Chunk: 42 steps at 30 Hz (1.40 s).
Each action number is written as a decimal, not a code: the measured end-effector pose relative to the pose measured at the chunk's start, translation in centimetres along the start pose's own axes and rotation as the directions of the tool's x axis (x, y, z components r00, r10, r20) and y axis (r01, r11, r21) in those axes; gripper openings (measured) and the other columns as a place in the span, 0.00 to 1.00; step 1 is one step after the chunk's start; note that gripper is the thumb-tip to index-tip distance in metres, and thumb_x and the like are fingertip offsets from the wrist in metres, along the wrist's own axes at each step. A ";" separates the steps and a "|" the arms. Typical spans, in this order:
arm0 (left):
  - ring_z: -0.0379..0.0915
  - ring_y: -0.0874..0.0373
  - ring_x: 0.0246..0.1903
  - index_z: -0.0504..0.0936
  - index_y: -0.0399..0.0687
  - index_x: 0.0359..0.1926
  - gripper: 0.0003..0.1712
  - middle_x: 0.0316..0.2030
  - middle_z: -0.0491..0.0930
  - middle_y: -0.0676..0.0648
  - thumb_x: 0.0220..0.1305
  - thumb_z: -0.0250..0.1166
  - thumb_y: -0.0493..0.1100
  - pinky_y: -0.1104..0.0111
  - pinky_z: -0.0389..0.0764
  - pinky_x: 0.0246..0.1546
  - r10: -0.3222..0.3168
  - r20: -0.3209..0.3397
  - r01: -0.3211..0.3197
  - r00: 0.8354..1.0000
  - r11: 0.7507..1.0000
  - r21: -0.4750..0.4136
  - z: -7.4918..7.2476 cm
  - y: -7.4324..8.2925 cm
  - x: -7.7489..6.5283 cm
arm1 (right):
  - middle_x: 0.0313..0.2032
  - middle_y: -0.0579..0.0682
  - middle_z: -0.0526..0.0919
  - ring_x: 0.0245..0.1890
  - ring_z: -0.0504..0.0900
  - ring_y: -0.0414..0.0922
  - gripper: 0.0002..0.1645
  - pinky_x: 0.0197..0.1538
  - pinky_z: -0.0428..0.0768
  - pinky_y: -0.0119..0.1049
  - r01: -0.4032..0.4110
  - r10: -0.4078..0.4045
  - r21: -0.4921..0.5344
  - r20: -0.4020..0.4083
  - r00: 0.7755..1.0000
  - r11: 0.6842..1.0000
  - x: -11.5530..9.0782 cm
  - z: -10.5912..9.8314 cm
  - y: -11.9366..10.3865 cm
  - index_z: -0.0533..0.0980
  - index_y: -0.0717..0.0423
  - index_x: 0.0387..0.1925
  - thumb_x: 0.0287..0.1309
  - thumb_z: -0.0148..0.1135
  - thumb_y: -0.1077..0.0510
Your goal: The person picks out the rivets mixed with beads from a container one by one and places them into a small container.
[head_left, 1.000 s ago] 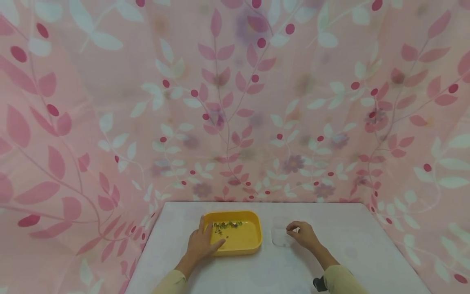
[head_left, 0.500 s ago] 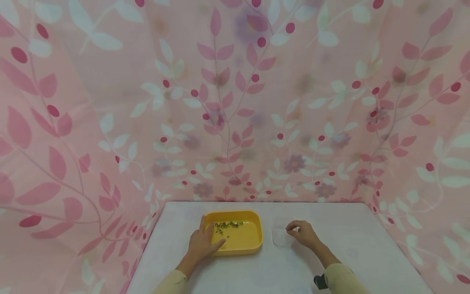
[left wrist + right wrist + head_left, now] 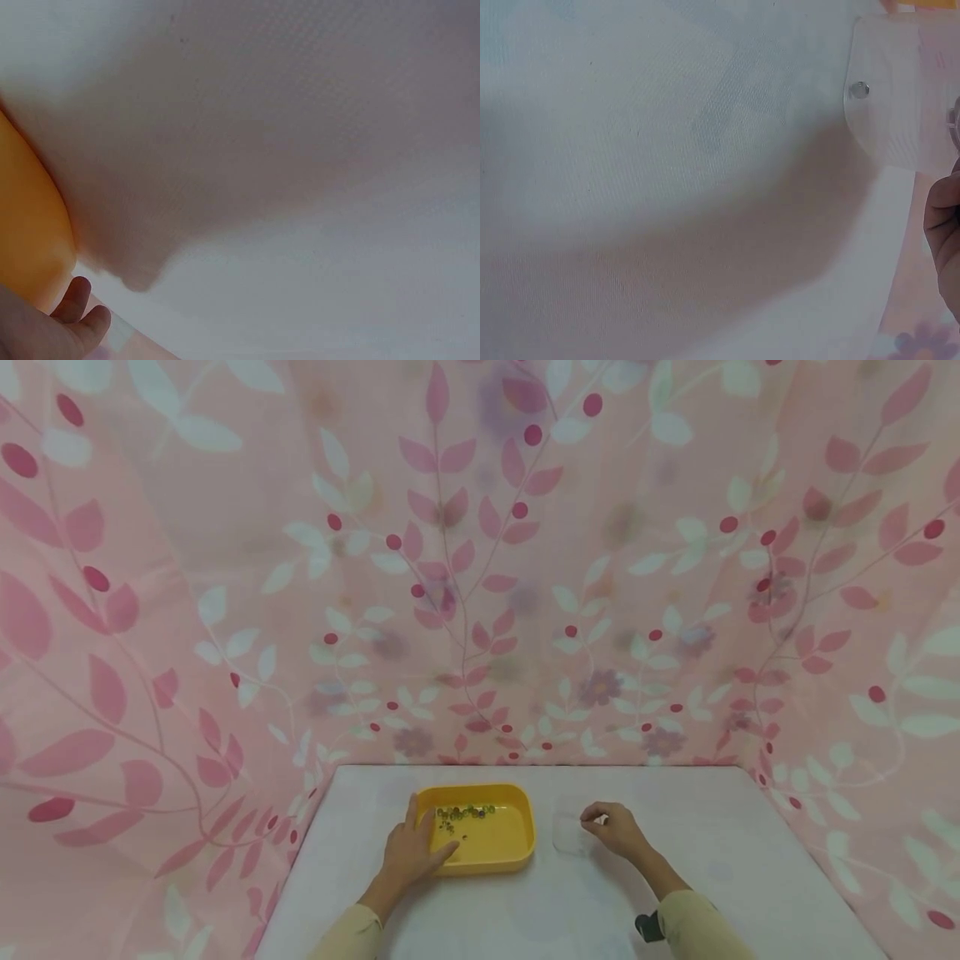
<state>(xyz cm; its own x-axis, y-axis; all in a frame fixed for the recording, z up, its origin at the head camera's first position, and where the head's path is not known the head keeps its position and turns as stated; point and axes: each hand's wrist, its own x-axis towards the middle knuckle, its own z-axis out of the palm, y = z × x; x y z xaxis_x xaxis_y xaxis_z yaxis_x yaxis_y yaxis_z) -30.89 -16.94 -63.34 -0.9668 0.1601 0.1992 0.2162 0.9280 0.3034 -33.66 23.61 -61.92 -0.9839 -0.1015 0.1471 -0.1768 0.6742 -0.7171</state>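
Note:
My left hand (image 3: 407, 849) rests on the left end of a yellow plastic tray (image 3: 517, 858), fingers spread along its side and thumb over the near rim. Inside the tray, several greenish glass marbles (image 3: 467, 812) line the far side, with smaller dark beads (image 3: 447, 828) scattered at the left. My right hand (image 3: 617, 828) is above the right edge of a clear shallow box (image 3: 568, 833), thumb and fingertips pinched together. A small round glassy piece (image 3: 955, 124) shows right at those fingertips, partly cut off by the frame. Another glassy piece (image 3: 860, 90) lies in the box.
The tray and box stand on a white-covered table (image 3: 540, 906). A pink leaf-patterned cloth (image 3: 480, 568) hangs behind and on both sides. A black wrist strap (image 3: 649, 927) sits by my right sleeve (image 3: 693, 920).
The head view has tilted slightly, so everything sits a little higher. Both hands, the tray and the box keep nearly the same places relative to each other.

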 end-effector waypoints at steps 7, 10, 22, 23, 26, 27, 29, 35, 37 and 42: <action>0.76 0.36 0.43 0.71 0.40 0.67 0.50 0.74 0.50 0.29 0.57 0.60 0.74 0.47 0.76 0.51 0.004 -0.008 -0.004 1.000 1.000 0.003 0.2 -0.3 0.2 | 0.30 0.42 0.86 0.34 0.78 0.37 0.04 0.38 0.75 0.31 -0.032 0.032 0.032 -0.004 0.999 0.999 -0.1 -0.1 -0.3 0.84 0.52 0.29 0.53 0.71 0.64; 0.76 0.36 0.43 0.72 0.40 0.66 0.49 0.74 0.50 0.29 0.57 0.61 0.72 0.47 0.76 0.51 0.001 -0.007 -0.001 1.000 1.000 0.003 0.1 -0.2 0.1 | 0.30 0.43 0.86 0.35 0.79 0.38 0.03 0.39 0.75 0.31 -0.033 0.033 0.026 0.003 0.999 0.999 -0.2 -0.2 -0.3 0.84 0.55 0.31 0.53 0.71 0.64; 0.76 0.37 0.45 0.73 0.42 0.66 0.47 0.75 0.48 0.31 0.57 0.61 0.72 0.47 0.75 0.53 -0.020 0.007 0.020 1.000 1.000 -0.018 0.4 -0.6 0.0 | 0.33 0.46 0.88 0.37 0.81 0.46 0.06 0.38 0.75 0.32 -0.002 0.003 -0.016 0.081 0.997 1.000 -0.5 -1.1 -0.3 0.84 0.59 0.36 0.55 0.70 0.64; 0.76 0.37 0.45 0.73 0.42 0.66 0.47 0.75 0.49 0.31 0.57 0.62 0.71 0.47 0.75 0.53 -0.020 0.004 0.020 1.000 1.000 -0.019 0.4 -0.6 0.0 | 0.33 0.47 0.88 0.36 0.81 0.45 0.06 0.37 0.75 0.32 0.006 -0.005 -0.016 0.076 0.997 1.000 -0.5 -1.2 -0.3 0.84 0.59 0.36 0.55 0.70 0.64; 0.76 0.36 0.45 0.73 0.42 0.66 0.47 0.76 0.48 0.31 0.57 0.62 0.71 0.46 0.75 0.53 -0.021 0.000 0.021 1.000 0.999 -0.031 0.6 -0.7 0.1 | 0.34 0.49 0.88 0.31 0.78 0.42 0.06 0.33 0.73 0.31 0.021 -0.019 -0.015 0.072 0.997 1.000 -0.5 -1.3 -0.4 0.84 0.60 0.37 0.55 0.69 0.65; 0.76 0.36 0.45 0.73 0.42 0.66 0.47 0.76 0.47 0.32 0.57 0.61 0.72 0.46 0.75 0.53 -0.023 0.004 0.023 1.000 0.999 -0.031 0.7 -0.7 0.1 | 0.35 0.49 0.88 0.29 0.77 0.41 0.07 0.31 0.73 0.30 0.020 -0.019 -0.013 0.074 0.997 1.000 -0.5 -1.3 -0.4 0.84 0.60 0.37 0.55 0.69 0.65; 0.76 0.36 0.45 0.72 0.43 0.66 0.47 0.76 0.47 0.32 0.57 0.61 0.72 0.46 0.74 0.54 -0.029 0.011 0.030 1.000 0.999 -0.029 0.8 -0.7 0.2 | 0.35 0.50 0.88 0.27 0.74 0.40 0.07 0.29 0.72 0.30 0.021 -0.020 -0.011 0.079 0.997 1.000 -0.4 -1.3 -0.4 0.84 0.60 0.38 0.54 0.69 0.65; 0.74 0.34 0.48 0.72 0.44 0.67 0.47 0.77 0.46 0.33 0.58 0.60 0.72 0.45 0.73 0.56 -0.045 0.027 0.046 0.999 0.998 -0.035 0.8 -0.6 0.3 | 0.37 0.49 0.89 0.26 0.74 0.38 0.10 0.28 0.72 0.29 0.005 -0.004 -0.017 0.056 0.998 1.000 -0.1 -1.1 -0.4 0.85 0.58 0.40 0.53 0.72 0.62; 0.74 0.35 0.50 0.72 0.44 0.67 0.47 0.77 0.45 0.33 0.58 0.60 0.73 0.45 0.73 0.56 -0.048 0.037 0.049 0.998 0.998 -0.031 0.8 -0.6 0.3 | 0.38 0.50 0.89 0.27 0.74 0.39 0.12 0.28 0.72 0.29 0.004 -0.004 -0.016 0.023 1.000 1.000 -0.2 -1.2 -0.5 0.85 0.58 0.41 0.53 0.73 0.60; 0.75 0.36 0.50 0.72 0.43 0.66 0.48 0.77 0.46 0.34 0.57 0.60 0.73 0.45 0.73 0.56 -0.054 0.038 0.056 0.998 0.998 -0.031 0.7 -0.5 0.2 | 0.44 0.56 0.86 0.29 0.77 0.43 0.23 0.31 0.74 0.30 -0.013 0.011 -0.012 -0.137 0.990 1.000 -0.6 -1.6 -0.4 0.82 0.57 0.51 0.56 0.71 0.50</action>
<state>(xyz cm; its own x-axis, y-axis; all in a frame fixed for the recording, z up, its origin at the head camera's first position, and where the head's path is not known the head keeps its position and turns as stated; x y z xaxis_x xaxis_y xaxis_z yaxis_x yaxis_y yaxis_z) -31.33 -17.10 -64.13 -0.9816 0.1221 0.1468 0.1662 0.9246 0.3429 -32.98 24.57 -60.60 -0.9728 0.0071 0.2315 -0.1641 0.6844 -0.7104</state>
